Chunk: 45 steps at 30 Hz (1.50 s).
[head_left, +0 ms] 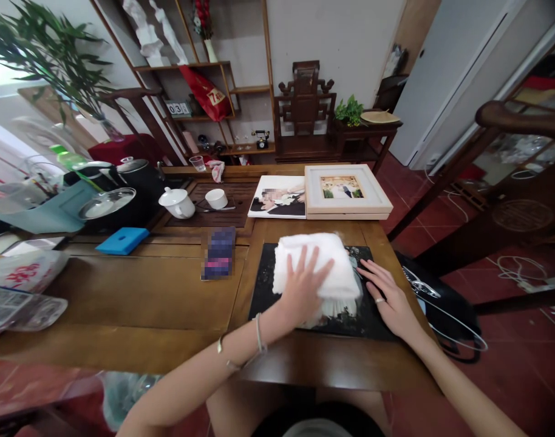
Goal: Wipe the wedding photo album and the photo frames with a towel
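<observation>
Towel (343,270), white and thickly folded, lies directly under the left hand (303,291), which rests on it with fingers spread wide and palm down, pressing or resting without grasping. Just below the left hand, pale ragged material (339,308) shows from beneath the towel's near edge, spread over a black mat (266,291). To that hand's right, the right hand (389,297) is likewise unclenched, its ringed fingers stretched toward the towel's right edge over the mat; whether its fingertips press on the pale material, I cannot tell. Beyond both hands, a framed picture (382,200) lies beside a photo panel (277,209). Left of the left hand, a blurred-out dark item (219,252) lies on the wooden table (168,291), with a blue block (122,241) farther off and a white cup (216,199) behind.
</observation>
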Each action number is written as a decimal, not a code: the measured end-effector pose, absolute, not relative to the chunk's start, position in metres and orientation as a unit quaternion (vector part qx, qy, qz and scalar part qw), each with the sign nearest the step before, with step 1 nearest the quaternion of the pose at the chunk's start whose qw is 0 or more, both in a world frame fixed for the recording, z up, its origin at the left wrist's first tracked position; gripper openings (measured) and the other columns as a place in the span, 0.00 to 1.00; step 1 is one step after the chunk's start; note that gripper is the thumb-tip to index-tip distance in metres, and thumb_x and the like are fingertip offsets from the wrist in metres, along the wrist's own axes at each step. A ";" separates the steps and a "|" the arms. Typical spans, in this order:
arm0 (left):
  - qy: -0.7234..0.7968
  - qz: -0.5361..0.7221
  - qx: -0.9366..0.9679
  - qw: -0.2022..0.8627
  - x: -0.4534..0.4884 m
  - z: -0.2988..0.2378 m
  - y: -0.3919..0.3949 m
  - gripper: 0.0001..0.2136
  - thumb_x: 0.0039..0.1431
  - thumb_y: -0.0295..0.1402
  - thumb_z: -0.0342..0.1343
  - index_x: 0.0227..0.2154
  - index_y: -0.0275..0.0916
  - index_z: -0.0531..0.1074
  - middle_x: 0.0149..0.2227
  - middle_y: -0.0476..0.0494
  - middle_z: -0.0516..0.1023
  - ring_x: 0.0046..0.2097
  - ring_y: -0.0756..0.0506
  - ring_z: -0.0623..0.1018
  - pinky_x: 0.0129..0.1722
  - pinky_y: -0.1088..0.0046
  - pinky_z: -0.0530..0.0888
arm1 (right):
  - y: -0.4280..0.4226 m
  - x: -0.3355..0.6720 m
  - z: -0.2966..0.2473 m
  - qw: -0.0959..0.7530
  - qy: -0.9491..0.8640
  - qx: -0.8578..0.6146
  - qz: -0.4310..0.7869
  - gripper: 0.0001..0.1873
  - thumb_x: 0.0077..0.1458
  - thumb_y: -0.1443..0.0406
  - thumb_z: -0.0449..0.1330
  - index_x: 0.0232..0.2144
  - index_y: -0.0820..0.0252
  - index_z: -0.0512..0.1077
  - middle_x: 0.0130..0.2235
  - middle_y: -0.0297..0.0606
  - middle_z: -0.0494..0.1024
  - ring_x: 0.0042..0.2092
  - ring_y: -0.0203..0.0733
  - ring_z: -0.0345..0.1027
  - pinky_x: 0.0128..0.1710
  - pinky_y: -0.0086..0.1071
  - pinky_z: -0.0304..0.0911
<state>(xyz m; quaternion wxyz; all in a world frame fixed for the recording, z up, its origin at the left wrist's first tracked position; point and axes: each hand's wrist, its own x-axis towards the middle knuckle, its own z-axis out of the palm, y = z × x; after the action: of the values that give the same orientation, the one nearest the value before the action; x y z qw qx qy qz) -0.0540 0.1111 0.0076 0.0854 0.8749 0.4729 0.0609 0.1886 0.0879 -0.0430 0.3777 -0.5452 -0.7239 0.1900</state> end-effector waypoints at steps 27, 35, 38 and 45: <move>0.360 0.029 0.932 0.034 -0.012 0.015 0.158 0.34 0.57 0.24 0.50 0.67 0.40 0.53 0.72 0.39 0.42 0.71 0.28 0.41 0.61 0.32 0.51 | 0.090 0.191 -0.052 0.416 -0.705 -0.548 0.173 0.21 0.62 0.63 0.52 0.56 0.53 0.71 0.62 0.43 0.70 0.65 0.51 0.61 0.64 0.51 0.57; 0.315 0.060 0.947 -0.014 -0.023 0.005 0.036 0.30 0.61 0.28 0.46 0.65 0.21 0.54 0.70 0.28 0.47 0.70 0.27 0.44 0.65 0.44 0.52 | 0.087 0.191 -0.044 0.400 -0.709 -0.546 0.197 0.22 0.63 0.60 0.51 0.57 0.52 0.70 0.63 0.45 0.68 0.67 0.51 0.56 0.65 0.55 0.54; 0.308 0.086 0.947 0.022 -0.029 0.001 0.008 0.30 0.63 0.29 0.45 0.68 0.28 0.50 0.71 0.33 0.46 0.71 0.29 0.43 0.66 0.44 0.50 | 0.087 0.191 -0.041 0.388 -0.721 -0.539 0.198 0.21 0.63 0.60 0.52 0.56 0.52 0.70 0.63 0.44 0.67 0.67 0.52 0.54 0.65 0.56 0.53; 0.441 0.090 0.885 0.117 -0.080 0.005 0.071 0.46 0.41 0.17 0.49 0.68 0.42 0.51 0.71 0.46 0.46 0.72 0.37 0.42 0.68 0.47 0.47 | 0.088 0.187 -0.041 0.383 -0.715 -0.562 0.162 0.20 0.60 0.58 0.58 0.53 0.53 0.72 0.61 0.46 0.70 0.65 0.52 0.58 0.64 0.54 0.56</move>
<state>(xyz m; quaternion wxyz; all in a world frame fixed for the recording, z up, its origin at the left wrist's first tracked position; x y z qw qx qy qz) -0.0804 0.0708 0.0053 0.1171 0.8850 0.4414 0.0901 0.1872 0.0881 -0.0414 0.3826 -0.5617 -0.7154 0.1620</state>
